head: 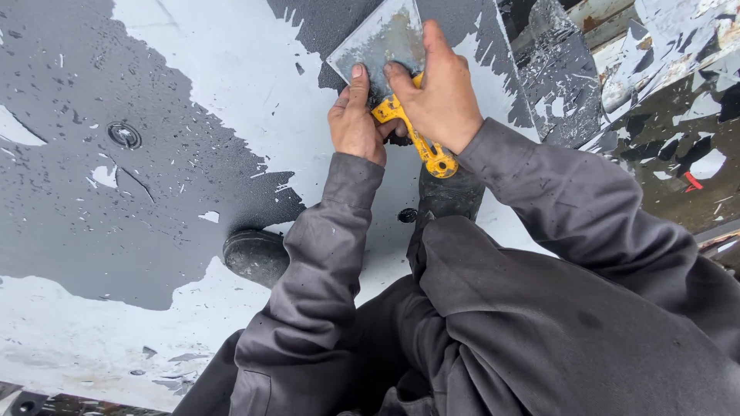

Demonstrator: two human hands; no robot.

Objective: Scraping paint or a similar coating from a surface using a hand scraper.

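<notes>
A wide metal scraper [379,38] with a yellow handle lies blade-down on a flat surface whose dark grey coating [92,200] is partly stripped to pale grey-white [231,69]. My right hand [439,92] grips the yellow handle, its thumb along the blade's edge. My left hand [356,119] presses on the back of the blade with its thumb. Both arms wear grey sleeves speckled with paint flakes.
My dark boots [256,254] rest on the surface beneath my arms. A round fitting [124,135] sits in the coated area at left, and a small dark bolt [407,215] near my knee. Peeled coating sheets and debris [647,85] pile up at upper right.
</notes>
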